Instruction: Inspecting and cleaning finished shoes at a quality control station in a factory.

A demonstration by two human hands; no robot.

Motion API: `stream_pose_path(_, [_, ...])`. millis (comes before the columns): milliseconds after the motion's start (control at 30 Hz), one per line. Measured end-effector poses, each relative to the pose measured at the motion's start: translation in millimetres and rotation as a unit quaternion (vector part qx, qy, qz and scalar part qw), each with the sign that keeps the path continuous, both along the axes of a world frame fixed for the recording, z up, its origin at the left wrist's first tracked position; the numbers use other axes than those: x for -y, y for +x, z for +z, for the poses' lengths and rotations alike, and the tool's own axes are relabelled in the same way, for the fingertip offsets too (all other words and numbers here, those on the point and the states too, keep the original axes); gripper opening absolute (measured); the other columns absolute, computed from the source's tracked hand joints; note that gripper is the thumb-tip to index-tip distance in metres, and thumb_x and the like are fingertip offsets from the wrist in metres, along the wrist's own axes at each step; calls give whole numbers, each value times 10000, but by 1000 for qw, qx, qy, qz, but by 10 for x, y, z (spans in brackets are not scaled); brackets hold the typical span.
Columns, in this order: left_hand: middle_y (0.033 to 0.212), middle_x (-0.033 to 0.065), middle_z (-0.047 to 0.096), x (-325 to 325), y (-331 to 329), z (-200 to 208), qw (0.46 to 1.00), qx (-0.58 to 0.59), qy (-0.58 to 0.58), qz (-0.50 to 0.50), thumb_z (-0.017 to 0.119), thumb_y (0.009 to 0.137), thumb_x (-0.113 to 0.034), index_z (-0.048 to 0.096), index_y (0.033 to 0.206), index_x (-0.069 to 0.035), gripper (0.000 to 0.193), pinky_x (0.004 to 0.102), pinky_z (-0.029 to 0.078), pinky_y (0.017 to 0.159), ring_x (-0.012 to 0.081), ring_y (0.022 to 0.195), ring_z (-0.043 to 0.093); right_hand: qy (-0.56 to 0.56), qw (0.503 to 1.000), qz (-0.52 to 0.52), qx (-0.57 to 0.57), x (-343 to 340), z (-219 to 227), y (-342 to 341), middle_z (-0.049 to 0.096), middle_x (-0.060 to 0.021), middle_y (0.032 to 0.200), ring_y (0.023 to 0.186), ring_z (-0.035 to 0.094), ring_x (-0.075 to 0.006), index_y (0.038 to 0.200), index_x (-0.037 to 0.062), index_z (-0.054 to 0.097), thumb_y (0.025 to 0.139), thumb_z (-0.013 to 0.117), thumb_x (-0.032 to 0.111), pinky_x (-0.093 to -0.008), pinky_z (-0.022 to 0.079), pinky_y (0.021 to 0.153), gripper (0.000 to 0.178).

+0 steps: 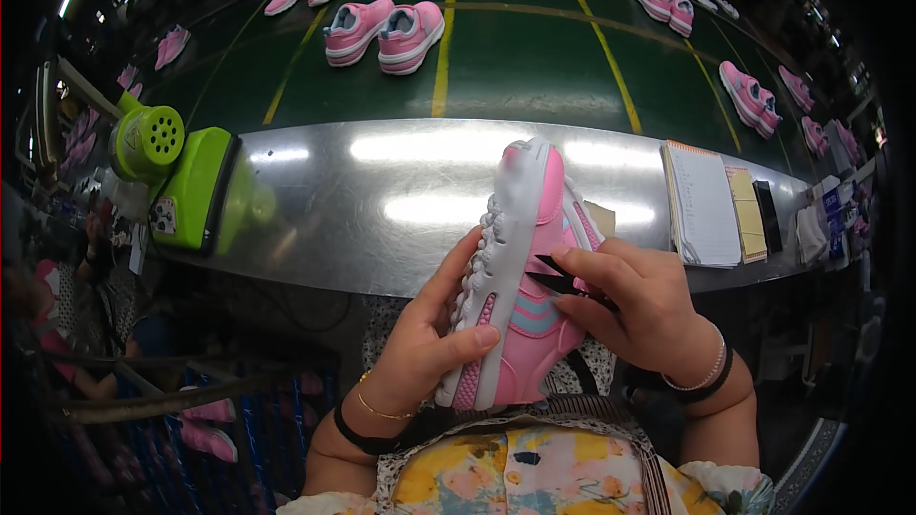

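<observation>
My left hand [427,348] grips a pink and white sports shoe [536,324] by its sole. Light blue stripes run along the shoe's side, which is turned to the right, and its toe points away from me. In my right hand [644,300] are small black thread snips [557,277], pinched between thumb and fingers. Their two pointed tips stand apart against the shoe's pink side. Part of the snips is hidden inside the right hand.
Beyond the shiny metal worktop [315,191] runs a green conveyor belt [525,57] with yellow lines, carrying pairs of pink shoes [386,35]. A lime-green machine [196,191] stands at left. An open notebook [703,205] lies at right. Below left, more shoes sit on a blue rack [186,467].
</observation>
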State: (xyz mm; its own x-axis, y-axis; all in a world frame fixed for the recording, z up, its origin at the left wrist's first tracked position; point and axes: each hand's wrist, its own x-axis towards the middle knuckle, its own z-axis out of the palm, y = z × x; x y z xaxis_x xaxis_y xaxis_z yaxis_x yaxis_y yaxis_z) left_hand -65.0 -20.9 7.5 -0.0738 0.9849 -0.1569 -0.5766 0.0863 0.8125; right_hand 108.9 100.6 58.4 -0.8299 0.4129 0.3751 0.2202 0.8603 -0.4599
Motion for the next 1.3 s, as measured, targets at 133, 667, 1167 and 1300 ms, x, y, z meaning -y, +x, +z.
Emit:
stream_pose_path(133, [1410, 161, 330, 18, -30, -10, 1000, 3, 1, -1, 668, 751, -160, 183, 1452, -38, 861, 355, 260, 1071, 244, 1294, 351, 34, 999, 4, 7, -3, 12, -21, 545, -28, 686, 531, 568, -198, 1046, 93, 613, 681, 734, 112, -308, 432, 444, 385])
stream_pose_path(667, [1436, 170, 306, 27, -200, -26, 998, 12, -22, -64, 676, 723, -208, 199, 1453, -43, 887, 345, 226, 1085, 247, 1325, 318, 20, 994, 105, 15, -114, -10, -87, 514, -40, 622, 499, 536, -191, 1047, 73, 635, 684, 750, 115, -293, 390, 438, 383])
stream_pose_path(1167, [1433, 187, 306, 34, -271, -69, 996, 25, -23, -82, 664, 723, -237, 201, 1451, -41, 885, 353, 206, 1091, 266, 1332, 303, 15, 994, 109, -26, -137, -91, -110, 491, 0, 624, 500, 542, -156, 1020, 115, 640, 670, 741, 160, -287, 403, 420, 367])
stream_pose_path(1300, [1439, 176, 299, 33, -268, -76, 998, 6, -21, -55, 675, 722, -222, 198, 1451, -39, 890, 354, 206, 1092, 260, 1334, 301, 39, 996, 83, 11, -69, -55, -104, 482, -2, 618, 493, 532, -159, 1016, 108, 641, 679, 734, 169, -294, 397, 415, 355])
